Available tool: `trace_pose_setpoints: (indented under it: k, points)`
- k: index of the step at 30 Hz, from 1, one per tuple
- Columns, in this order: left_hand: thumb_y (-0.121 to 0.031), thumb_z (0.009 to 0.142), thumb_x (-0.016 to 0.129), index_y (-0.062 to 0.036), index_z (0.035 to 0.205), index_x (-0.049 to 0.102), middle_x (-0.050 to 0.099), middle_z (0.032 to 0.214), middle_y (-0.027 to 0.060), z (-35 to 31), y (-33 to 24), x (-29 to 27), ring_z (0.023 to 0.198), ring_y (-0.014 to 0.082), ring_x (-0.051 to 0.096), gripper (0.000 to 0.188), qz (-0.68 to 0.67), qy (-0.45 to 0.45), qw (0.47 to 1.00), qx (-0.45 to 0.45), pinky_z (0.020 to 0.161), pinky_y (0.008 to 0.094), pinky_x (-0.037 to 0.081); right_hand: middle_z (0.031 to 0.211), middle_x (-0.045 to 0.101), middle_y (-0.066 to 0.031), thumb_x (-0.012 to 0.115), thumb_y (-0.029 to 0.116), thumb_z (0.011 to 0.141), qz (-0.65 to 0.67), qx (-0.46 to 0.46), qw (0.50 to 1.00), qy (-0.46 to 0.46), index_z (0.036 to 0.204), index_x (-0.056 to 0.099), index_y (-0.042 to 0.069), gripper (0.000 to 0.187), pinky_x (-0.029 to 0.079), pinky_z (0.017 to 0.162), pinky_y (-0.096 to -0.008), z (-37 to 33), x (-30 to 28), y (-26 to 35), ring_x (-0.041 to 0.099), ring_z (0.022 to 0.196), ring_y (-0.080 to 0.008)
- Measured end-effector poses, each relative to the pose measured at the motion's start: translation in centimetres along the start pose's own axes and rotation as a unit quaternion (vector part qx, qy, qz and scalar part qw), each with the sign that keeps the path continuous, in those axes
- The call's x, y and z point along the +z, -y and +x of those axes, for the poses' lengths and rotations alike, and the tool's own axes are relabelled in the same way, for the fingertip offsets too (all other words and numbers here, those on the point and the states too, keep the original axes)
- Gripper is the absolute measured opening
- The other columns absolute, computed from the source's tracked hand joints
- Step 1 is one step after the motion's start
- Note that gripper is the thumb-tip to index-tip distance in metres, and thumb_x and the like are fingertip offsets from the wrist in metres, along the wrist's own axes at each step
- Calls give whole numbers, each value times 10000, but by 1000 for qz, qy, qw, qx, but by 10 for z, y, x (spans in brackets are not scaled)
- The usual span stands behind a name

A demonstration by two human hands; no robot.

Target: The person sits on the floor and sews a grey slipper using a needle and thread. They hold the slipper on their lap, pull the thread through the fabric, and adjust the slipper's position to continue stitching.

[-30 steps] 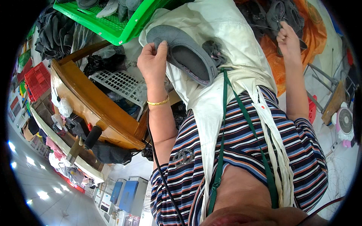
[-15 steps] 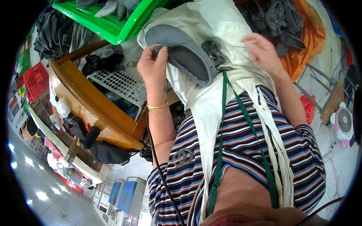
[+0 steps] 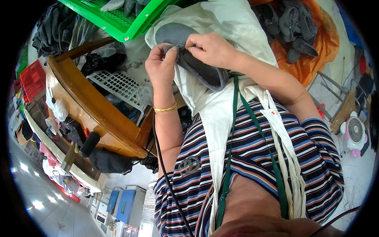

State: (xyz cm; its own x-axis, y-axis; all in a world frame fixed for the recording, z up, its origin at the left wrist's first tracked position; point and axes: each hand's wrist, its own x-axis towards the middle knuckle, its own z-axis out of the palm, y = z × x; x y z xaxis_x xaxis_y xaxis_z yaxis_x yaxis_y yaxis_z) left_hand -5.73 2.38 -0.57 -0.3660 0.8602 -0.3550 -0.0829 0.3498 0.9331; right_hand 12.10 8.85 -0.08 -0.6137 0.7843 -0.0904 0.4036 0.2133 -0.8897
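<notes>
A dark grey slip-on shoe [image 3: 173,33] lies over my lap on the pale apron [image 3: 237,23], its toe pointing up and its opening facing me. My left hand [image 3: 161,65] pinches the rim of the opening near the toe, thumb on top. Close beside it, my right hand [image 3: 211,49] reaches across the shoe with bent fingers pressed together at the same rim. Whatever sits between the right fingertips is too small to make out. That hand covers part of the opening.
A green crate [image 3: 132,29] holding grey shoes stands beyond my lap. At the right, more dark shoes [image 3: 290,23] lie on orange sheeting [image 3: 327,35]. To the left are a wooden table [image 3: 90,106] and a white plastic basket [image 3: 114,85]. A small fan [image 3: 355,130] stands far right.
My right hand has come in from the right, where it was blurred and away from the shoe, to the rim beside my left fingers. The left hand keeps its pinch.
</notes>
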Motion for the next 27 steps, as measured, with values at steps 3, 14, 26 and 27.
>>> trace_pose_setpoints:
  k: [3,14,26,27]
  points:
    - [-20,869,696,12,968,670,660,819,18,0,0,1,659,78,579,107,-10,1,1000,-3,604,210,462,731,661,-154,602,125,886,-1,6,1000,7,967,635,30,130,488,599,-368,0,-1,1,642,631,-283]
    - [-36,872,693,5,983,686,660,818,5,2,-6,-2,660,66,578,119,24,20,999,-7,597,205,467,810,669,-166,588,149,923,-51,-11,999,-3,1014,618,84,116,500,622,-424,2,4,-3,646,726,-375]
    - [-88,899,667,-20,991,700,673,838,-2,3,-17,-7,707,64,600,119,-20,46,996,-70,613,207,493,818,683,-130,574,148,930,-144,-58,988,22,1043,584,136,114,518,621,-435,8,1,-4,666,753,-349]
    - [-86,898,666,-22,989,701,674,839,-3,3,-17,-6,707,66,601,117,-20,47,996,-70,614,208,494,819,683,-128,572,150,928,-158,-63,985,30,1038,585,135,112,517,622,-436,9,-2,-4,665,755,-348]
